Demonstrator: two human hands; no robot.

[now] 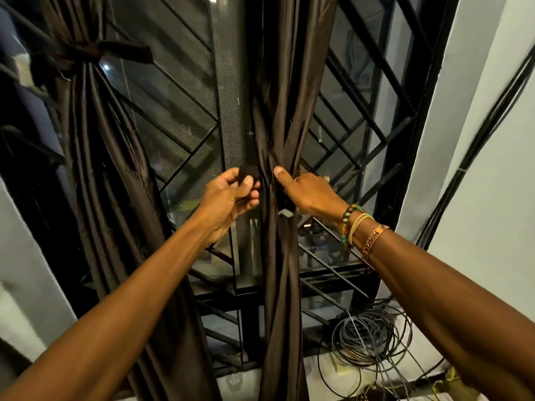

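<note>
A dark brown satin curtain (285, 111) hangs gathered in the middle of the window. My left hand (231, 195) pinches the end of a dark fabric tie band (249, 172) at the curtain's left side. My right hand (307, 192) wraps around the gathered curtain from the right, its thumb pressed on the front folds and its fingers hidden behind the fabric. A small white tag (285, 212) shows just below that hand. A second brown curtain (107, 157) on the left is bound with a knotted tie (86, 52) high up.
Behind the curtains stands a black metal window grille (362, 146) with mesh screen and glass. A coil of dark cables (367, 337) lies on the sill at lower right. White walls (477, 169) flank the window, with cables running down the right wall.
</note>
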